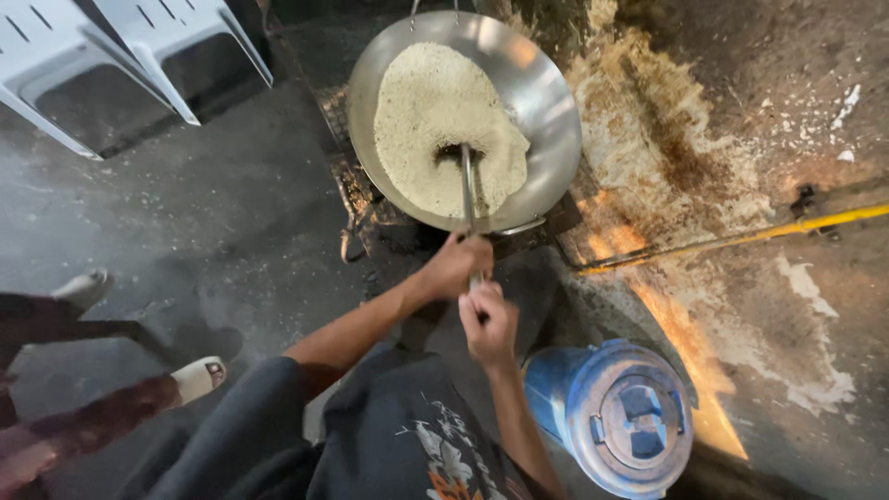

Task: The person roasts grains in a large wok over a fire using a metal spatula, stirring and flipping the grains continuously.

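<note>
**Stirring grain in a wok, both hands on one handle**

Gripping a long metal spatula (469, 199) w/ both hands, the person stands over a big steel wok (546, 102) at 12 o'clock. Left hand (454, 264) is higher up the shaft, fingers clenched round it; right hand (489, 319) sits just below at the handle end, also closed tight on it. Two-hand grip probably gives leverage, since the load looks heavy and the shaft is long.

Spatula blade is buried in a mound of pale grain, rice by the look of it (431, 116), piled toward the wok's 9 o'clock side; a dark hollow shows where the blade digs in. Bare shiny metal is left on the 3 o'clock side, so the pile seems pushed to one side.

Wok rests on a low dark burner frame (370, 218) on the floor (204, 213), which likely explains the long handle: keeps hands back from heat.

Other bits:
- blue lidded drum (616, 412) at 5 o'clock, near the right forearm
- yellow pipe (741, 239) running along at 3 o'clock
- white plastic chairs (120, 56) at 10 o'clock
- another person's sandalled feet (199, 378) at 8 o'clock, well apart from the wok.
</note>
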